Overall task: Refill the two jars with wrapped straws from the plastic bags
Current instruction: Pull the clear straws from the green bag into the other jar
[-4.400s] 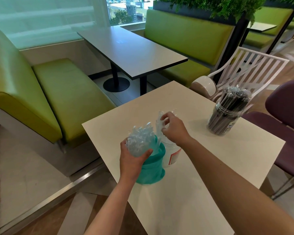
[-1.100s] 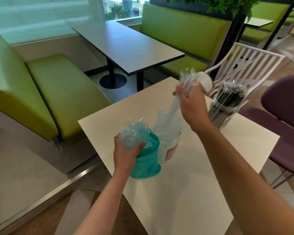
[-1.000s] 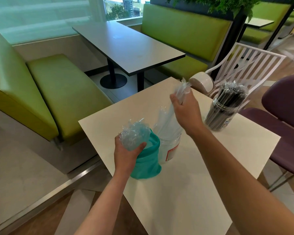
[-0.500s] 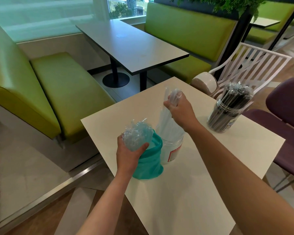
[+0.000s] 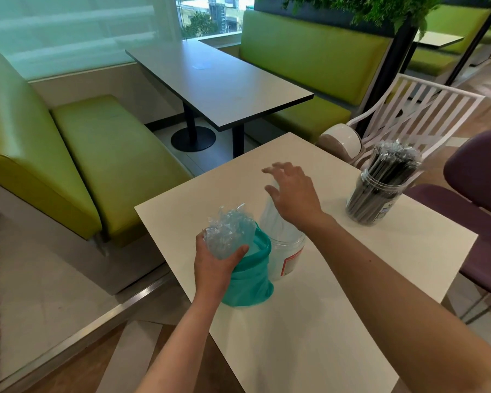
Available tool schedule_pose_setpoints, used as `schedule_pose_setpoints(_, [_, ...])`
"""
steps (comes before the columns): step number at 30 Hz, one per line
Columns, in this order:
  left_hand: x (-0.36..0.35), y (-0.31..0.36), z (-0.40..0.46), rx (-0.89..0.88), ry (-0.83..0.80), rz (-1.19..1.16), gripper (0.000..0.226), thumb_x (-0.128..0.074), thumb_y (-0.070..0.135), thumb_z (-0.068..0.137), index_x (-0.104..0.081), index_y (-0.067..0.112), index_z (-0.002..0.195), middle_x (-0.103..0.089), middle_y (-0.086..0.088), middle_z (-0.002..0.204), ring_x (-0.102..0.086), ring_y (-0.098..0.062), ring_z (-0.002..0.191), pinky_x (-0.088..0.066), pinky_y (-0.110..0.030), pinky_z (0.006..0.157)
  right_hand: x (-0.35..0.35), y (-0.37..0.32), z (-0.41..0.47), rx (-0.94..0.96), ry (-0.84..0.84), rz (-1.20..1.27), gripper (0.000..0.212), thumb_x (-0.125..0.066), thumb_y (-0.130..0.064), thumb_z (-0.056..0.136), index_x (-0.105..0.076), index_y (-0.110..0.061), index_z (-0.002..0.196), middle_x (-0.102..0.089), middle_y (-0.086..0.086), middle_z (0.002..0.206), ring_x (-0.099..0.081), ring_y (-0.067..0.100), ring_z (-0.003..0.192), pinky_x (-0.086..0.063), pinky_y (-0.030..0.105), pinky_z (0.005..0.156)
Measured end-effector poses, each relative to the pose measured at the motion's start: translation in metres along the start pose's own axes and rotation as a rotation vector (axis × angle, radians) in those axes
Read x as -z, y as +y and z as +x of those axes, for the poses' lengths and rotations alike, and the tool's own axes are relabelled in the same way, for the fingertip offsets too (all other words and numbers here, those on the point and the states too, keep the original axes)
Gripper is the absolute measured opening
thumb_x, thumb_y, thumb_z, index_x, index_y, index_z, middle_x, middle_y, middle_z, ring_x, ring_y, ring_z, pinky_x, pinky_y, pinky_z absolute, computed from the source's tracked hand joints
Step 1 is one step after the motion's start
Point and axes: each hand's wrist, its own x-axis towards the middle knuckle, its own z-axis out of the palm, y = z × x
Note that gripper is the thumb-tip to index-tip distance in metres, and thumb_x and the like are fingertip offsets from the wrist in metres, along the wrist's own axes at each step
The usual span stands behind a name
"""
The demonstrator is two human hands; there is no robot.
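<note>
Currently, my notes from the head view, logged from the remote station:

Left hand: my left hand [image 5: 214,263] grips the bunched clear top of the teal plastic bag [image 5: 248,279]; thumb and fingers curl round the bundle of wrapped straws [image 5: 228,231] sticking out of it.

Right hand: my right hand [image 5: 291,194] hovers over the near jar [image 5: 285,258], fingers spread and relaxed, holding nothing. Whether the palm touches the straws below it, I cannot tell.

Near jar: clear plastic, with a red-edged label low on its side, standing upright on the white table [image 5: 309,321], touching the teal bag on that bag's right side. A sheaf of pale wrapped straws [image 5: 270,222] stands in it, leaning toward the far left, tips under my right hand.

Teal bag: sits on the table close to its left edge, its rim rolled down, base resting on the tabletop.

Far jar: second clear jar [image 5: 376,199] stands well apart, near the table's far right corner, packed with dark wrapped straws [image 5: 391,163] that fan out above its mouth.

Lid: a white round lid [image 5: 339,139] lies on its edge at the far corner, beside the white slatted chair [image 5: 425,109].

Surroundings: green benches [image 5: 102,154] to the left and behind, a grey table [image 5: 219,80] between them, a purple chair [image 5: 476,177] on the right.
</note>
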Motion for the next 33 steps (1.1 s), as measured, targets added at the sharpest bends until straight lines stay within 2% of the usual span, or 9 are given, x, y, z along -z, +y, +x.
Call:
schedule_pose_setpoints(4, [0.0,0.001,-0.001,-0.005,-0.004,0.011,0.087,-0.085,0.04,0.068,-0.03,0.029,0.135,-0.042,0.013,0.124,-0.044,-0.008,0.111,-0.043,-0.028,0.096,-0.019,0.014,-0.01,0.063,-0.235,-0.209,0.047,-0.026,-0.033,0.107,-0.026,-0.023,0.153,-0.03,-0.001,0.158,-0.021,0.017,0.148,-0.003,0.041,0.121])
schedule_pose_setpoints(7, [0.0,0.001,-0.001,-0.007,-0.002,0.02,0.087,-0.084,0.04,0.069,-0.03,0.027,0.136,-0.044,0.008,0.132,-0.044,-0.008,0.111,-0.043,-0.031,0.099,-0.021,0.019,-0.015,0.152,-0.272,-0.345,0.051,-0.02,-0.04,0.106,-0.018,-0.026,0.155,-0.019,-0.003,0.162,-0.01,0.015,0.15,0.006,0.046,0.12])
schedule_pose_setpoints(10, [0.0,0.003,-0.002,-0.011,-0.003,0.021,0.086,-0.084,0.039,0.07,-0.031,0.026,0.136,-0.044,0.008,0.132,-0.043,-0.007,0.111,-0.043,-0.029,0.098,-0.012,0.022,-0.01,0.131,-0.23,-0.375,0.052,-0.03,-0.059,0.098,-0.029,-0.042,0.147,-0.015,-0.007,0.162,-0.009,0.026,0.15,-0.004,0.062,0.116])
schedule_pose_setpoints(12, [0.0,0.003,-0.002,-0.015,-0.011,0.017,0.085,-0.084,0.038,0.07,-0.031,0.027,0.135,-0.043,0.009,0.131,-0.044,-0.007,0.111,-0.042,-0.028,0.096,-0.009,0.026,-0.01,0.023,-0.253,-0.321,0.061,-0.038,-0.07,0.09,-0.022,-0.051,0.145,-0.012,-0.007,0.162,-0.018,0.034,0.147,-0.019,0.069,0.109])
schedule_pose_setpoints(14, [0.0,0.003,-0.003,-0.01,-0.018,0.017,0.084,-0.084,0.038,0.07,-0.031,0.028,0.135,-0.044,0.008,0.131,-0.044,-0.007,0.111,-0.043,-0.029,0.098,-0.011,0.03,-0.014,-0.061,-0.287,-0.2,0.072,-0.045,-0.07,0.086,-0.011,-0.052,0.147,-0.019,-0.004,0.16,-0.038,0.034,0.136,-0.04,0.06,0.101])
schedule_pose_setpoints(16, [0.0,0.002,-0.004,-0.006,-0.015,0.027,0.085,-0.083,0.039,0.071,-0.03,0.027,0.136,-0.043,0.007,0.133,-0.043,-0.007,0.112,-0.043,-0.03,0.099,-0.015,0.033,-0.018,-0.071,-0.252,-0.163,0.071,-0.048,-0.065,0.088,-0.015,-0.047,0.148,-0.033,-0.003,0.154,-0.052,0.028,0.123,-0.052,0.043,0.091])
schedule_pose_setpoints(20, [0.001,0.002,-0.003,-0.008,-0.013,0.027,0.085,-0.083,0.039,0.07,-0.03,0.027,0.136,-0.043,0.008,0.132,-0.044,-0.008,0.113,-0.041,-0.027,0.096,-0.013,0.035,-0.017,0.056,-0.153,-0.162,0.054,-0.049,-0.06,0.091,-0.04,-0.038,0.139,-0.05,-0.003,0.136,-0.057,0.02,0.111,-0.054,0.034,0.084])
schedule_pose_setpoints(26, [-0.001,-0.001,-0.001,-0.008,-0.009,0.034,0.086,-0.084,0.041,0.069,-0.03,0.028,0.135,-0.044,0.006,0.134,-0.047,-0.012,0.119,-0.043,-0.033,0.101,0.008,0.033,0.0,0.23,-0.22,-0.009,0.046,-0.055,-0.053,0.091,-0.051,-0.028,0.13,-0.057,-0.001,0.127,-0.059,0.02,0.105,-0.051,0.029,0.084])
schedule_pose_setpoints(33, [-0.001,-0.001,-0.001,-0.013,-0.021,0.02,0.085,-0.084,0.04,0.069,-0.03,0.029,0.134,-0.042,0.013,0.125,-0.045,-0.008,0.112,-0.043,-0.03,0.098,-0.005,0.037,-0.008,0.081,-0.377,-0.097,0.056,-0.05,-0.06,0.09,-0.035,-0.035,0.138,-0.038,0.001,0.144,-0.043,0.023,0.125,-0.045,0.04,0.1])
